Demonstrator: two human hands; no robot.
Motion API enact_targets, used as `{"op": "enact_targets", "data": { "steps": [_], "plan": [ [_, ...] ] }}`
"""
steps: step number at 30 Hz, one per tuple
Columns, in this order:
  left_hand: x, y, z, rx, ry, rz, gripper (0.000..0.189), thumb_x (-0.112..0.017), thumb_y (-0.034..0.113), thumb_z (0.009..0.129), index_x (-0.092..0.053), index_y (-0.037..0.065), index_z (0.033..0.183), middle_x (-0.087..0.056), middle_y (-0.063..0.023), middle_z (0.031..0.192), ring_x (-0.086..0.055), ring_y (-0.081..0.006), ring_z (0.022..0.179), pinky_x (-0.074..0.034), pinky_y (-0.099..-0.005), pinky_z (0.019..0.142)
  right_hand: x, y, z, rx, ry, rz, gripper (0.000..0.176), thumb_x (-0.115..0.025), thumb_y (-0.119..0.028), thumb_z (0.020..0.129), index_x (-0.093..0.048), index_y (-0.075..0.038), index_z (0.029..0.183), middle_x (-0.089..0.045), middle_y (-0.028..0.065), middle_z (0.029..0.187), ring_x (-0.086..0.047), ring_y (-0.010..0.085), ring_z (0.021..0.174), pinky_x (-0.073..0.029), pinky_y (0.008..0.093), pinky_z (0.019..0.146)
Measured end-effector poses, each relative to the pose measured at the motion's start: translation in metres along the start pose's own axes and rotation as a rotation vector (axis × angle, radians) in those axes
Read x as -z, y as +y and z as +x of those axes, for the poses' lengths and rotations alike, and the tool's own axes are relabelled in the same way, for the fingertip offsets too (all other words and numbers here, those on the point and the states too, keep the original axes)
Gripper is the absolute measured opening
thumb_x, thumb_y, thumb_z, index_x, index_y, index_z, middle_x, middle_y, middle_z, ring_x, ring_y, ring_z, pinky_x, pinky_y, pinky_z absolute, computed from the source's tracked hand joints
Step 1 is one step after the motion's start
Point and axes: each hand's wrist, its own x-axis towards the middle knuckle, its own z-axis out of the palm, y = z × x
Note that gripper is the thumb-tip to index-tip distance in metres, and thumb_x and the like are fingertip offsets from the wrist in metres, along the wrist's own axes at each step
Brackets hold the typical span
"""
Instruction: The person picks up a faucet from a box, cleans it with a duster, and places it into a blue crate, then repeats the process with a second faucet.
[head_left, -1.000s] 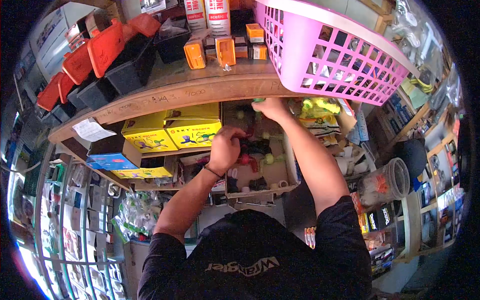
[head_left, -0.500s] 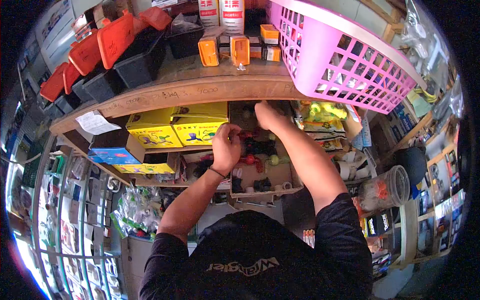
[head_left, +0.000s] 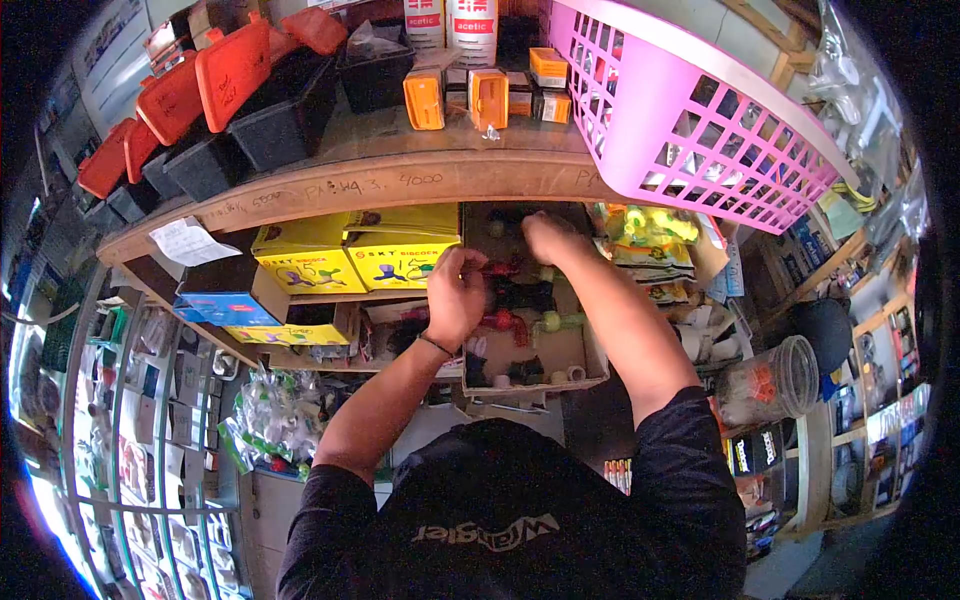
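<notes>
Though behind shelf edge (head_left: 400,185), perhaps valves (head_left: 525,295).

An open cardboard box (head_left: 592,360) is seen on the lower shelf, its top open to the view. Small fittings are scattered loose inside it. Black fittings (head_left: 525,295) are clustered at the middle, with a red-handled fitting (head_left: 503,320) just below them. A green-knobbed fitting (head_left: 553,321) is laid right beside the red one. Small dark and white pieces (head_left: 525,373) are gathered along the front wall, on the bare brown floor.
</notes>
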Motion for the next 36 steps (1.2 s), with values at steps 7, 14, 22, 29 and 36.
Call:
{"op": "enact_targets", "data": {
  "steps": [7,14,22,29,36],
  "plan": [
    [0.0,0.002,0.0,-0.012,0.004,0.006,0.015,-0.047,-0.008,0.064,-0.054,-0.001,0.075,-0.054,-0.0148,0.072,-0.054,-0.0294,0.069,-0.044,-0.0328,0.062,-0.02,0.01,0.01,-0.097,0.115,0.144,0.019,-0.05,0.003,0.068,-0.059,0.004,0.084,-0.058,0.0228,0.093,-0.056,0.0336,0.091,-0.045,0.041,0.075],
    [0.001,-0.001,0.001,-0.059,0.014,0.023,0.014,-0.046,-0.006,0.065,-0.054,-0.001,0.074,-0.054,-0.0152,0.072,-0.054,-0.0304,0.068,-0.044,-0.0341,0.062,0.019,0.016,-0.007,-0.041,-0.019,0.049,0.022,-0.052,0.002,0.069,-0.057,0.003,0.09,-0.057,0.0221,0.095,-0.057,0.0329,0.088,-0.044,0.04,0.074],
    [0.005,0.004,0.0,-0.018,0.057,-0.064,0.013,-0.048,-0.006,0.066,-0.055,0.0,0.075,-0.055,-0.0136,0.074,-0.055,-0.0277,0.068,-0.044,-0.0306,0.061,0.052,-0.017,-0.201,0.226,0.263,0.788,0.02,-0.061,-0.02,0.077,-0.056,-0.002,0.086,-0.057,0.0066,0.073,-0.055,0.0164,0.068,-0.044,0.0305,0.063],
    [0.038,-0.004,-0.033,0.154,0.234,-0.208,0.011,-0.047,-0.004,0.074,-0.052,0.001,0.082,-0.055,-0.0077,0.077,-0.054,-0.0154,0.066,-0.043,-0.0252,0.061,-0.133,0.006,-0.234,0.166,-0.423,1.107,0.019,-0.059,-0.019,0.078,-0.059,-0.004,0.089,-0.06,0.0055,0.077,-0.058,0.0163,0.074,-0.046,0.0297,0.067],
    [0.111,-0.01,-0.143,0.374,0.044,0.187,0.005,-0.051,0.002,0.077,-0.054,0.002,0.08,-0.055,-0.0111,0.071,-0.055,-0.0221,0.066,-0.043,-0.0275,0.06,-0.291,0.06,-0.174,-0.016,0.184,0.199,0.037,-0.044,-0.038,0.083,-0.058,-0.004,0.087,-0.059,0.0108,0.077,-0.055,0.0287,0.063,-0.044,0.04,0.064]
  ]
}}
